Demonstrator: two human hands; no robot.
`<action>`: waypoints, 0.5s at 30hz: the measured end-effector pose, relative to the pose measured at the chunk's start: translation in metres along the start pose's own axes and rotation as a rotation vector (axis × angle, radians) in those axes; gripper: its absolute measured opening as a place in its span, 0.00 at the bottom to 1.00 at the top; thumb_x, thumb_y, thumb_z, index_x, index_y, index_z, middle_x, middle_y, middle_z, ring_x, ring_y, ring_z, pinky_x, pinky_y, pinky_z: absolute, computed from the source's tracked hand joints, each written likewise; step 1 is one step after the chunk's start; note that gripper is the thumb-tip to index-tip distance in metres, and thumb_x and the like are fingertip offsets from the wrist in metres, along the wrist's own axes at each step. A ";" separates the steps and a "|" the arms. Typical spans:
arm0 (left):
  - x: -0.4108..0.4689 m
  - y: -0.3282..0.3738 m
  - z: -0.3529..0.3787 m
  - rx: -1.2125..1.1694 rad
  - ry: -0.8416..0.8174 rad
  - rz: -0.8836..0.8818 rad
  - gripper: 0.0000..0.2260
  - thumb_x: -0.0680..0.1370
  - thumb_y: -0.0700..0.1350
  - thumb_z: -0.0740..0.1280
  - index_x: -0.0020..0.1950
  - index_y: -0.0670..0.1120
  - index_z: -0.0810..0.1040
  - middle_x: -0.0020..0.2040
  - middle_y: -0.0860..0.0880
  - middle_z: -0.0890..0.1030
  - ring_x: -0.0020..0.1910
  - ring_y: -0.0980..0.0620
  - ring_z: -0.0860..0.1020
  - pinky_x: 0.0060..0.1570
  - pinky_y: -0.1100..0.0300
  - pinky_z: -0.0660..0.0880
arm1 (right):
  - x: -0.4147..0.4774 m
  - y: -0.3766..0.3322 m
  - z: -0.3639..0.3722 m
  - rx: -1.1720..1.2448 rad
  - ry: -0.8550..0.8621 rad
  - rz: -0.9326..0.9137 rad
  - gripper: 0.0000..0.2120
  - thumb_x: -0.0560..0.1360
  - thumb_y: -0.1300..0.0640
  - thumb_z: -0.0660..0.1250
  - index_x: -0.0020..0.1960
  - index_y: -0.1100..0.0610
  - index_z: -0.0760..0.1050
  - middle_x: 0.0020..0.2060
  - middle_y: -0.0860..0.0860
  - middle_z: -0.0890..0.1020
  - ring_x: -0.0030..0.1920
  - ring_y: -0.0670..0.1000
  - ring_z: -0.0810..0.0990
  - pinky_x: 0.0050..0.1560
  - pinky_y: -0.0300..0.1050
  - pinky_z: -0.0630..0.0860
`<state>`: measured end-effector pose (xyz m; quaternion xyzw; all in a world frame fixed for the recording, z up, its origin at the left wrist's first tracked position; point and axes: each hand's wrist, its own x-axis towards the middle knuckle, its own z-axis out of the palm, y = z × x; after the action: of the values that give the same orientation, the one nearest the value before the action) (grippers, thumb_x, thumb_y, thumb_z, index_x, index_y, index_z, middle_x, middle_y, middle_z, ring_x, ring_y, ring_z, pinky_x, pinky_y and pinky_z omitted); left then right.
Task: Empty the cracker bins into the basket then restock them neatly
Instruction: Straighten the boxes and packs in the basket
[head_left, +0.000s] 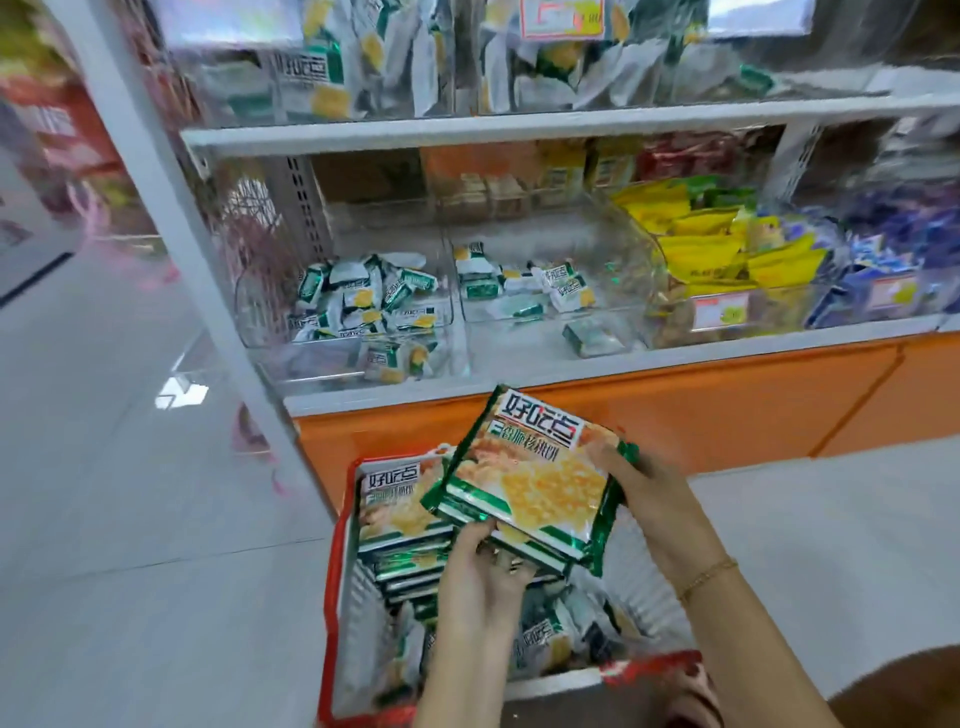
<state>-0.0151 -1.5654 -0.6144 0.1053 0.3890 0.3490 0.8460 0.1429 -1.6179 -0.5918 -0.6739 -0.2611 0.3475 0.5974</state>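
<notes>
A large green-and-white cracker pack (535, 478) is held above the red basket (335, 566). My right hand (649, 493) grips its right edge, and my left hand (483, 571) holds its lower left corner from below. More large packs (400, 509) are stacked in the basket's far left, with small packets (540, 639) loose in its bottom. On the lower shelf, two clear bins each hold small cracker packets: the left bin (260, 312) holds several, the middle bin (623, 254) a few.
To the right, another clear bin (727, 249) holds yellow snack bags, and beyond it lie blue packets (883, 244). An upper shelf (519, 130) carries more cracker packets. The orange shelf base (701, 410) stands behind the basket. Light floor tiles (130, 467) stretch left.
</notes>
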 end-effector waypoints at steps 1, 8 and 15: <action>0.002 0.000 -0.004 -0.012 -0.006 -0.006 0.07 0.67 0.38 0.65 0.43 0.43 0.69 0.51 0.43 0.66 0.39 0.48 0.66 0.34 0.53 0.61 | 0.002 0.007 0.002 -0.054 -0.021 0.004 0.33 0.70 0.32 0.67 0.69 0.49 0.71 0.63 0.44 0.77 0.66 0.48 0.73 0.65 0.52 0.71; 0.020 0.004 -0.016 -0.089 -0.021 -0.002 0.36 0.61 0.37 0.71 0.68 0.34 0.66 0.62 0.43 0.72 0.61 0.39 0.72 0.68 0.39 0.59 | 0.001 0.031 0.022 0.148 -0.223 0.182 0.26 0.69 0.39 0.71 0.63 0.47 0.69 0.61 0.49 0.80 0.63 0.53 0.77 0.62 0.63 0.73; 0.055 0.012 -0.023 0.442 -0.031 0.083 0.08 0.78 0.37 0.62 0.39 0.44 0.68 0.38 0.45 0.70 0.40 0.48 0.74 0.54 0.54 0.75 | 0.043 0.042 0.005 0.431 -0.176 0.326 0.18 0.75 0.58 0.66 0.64 0.57 0.74 0.57 0.58 0.82 0.57 0.57 0.81 0.60 0.56 0.76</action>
<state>-0.0135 -1.5219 -0.6564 0.3094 0.4381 0.2881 0.7933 0.1635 -1.5880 -0.6397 -0.5315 -0.1202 0.5439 0.6382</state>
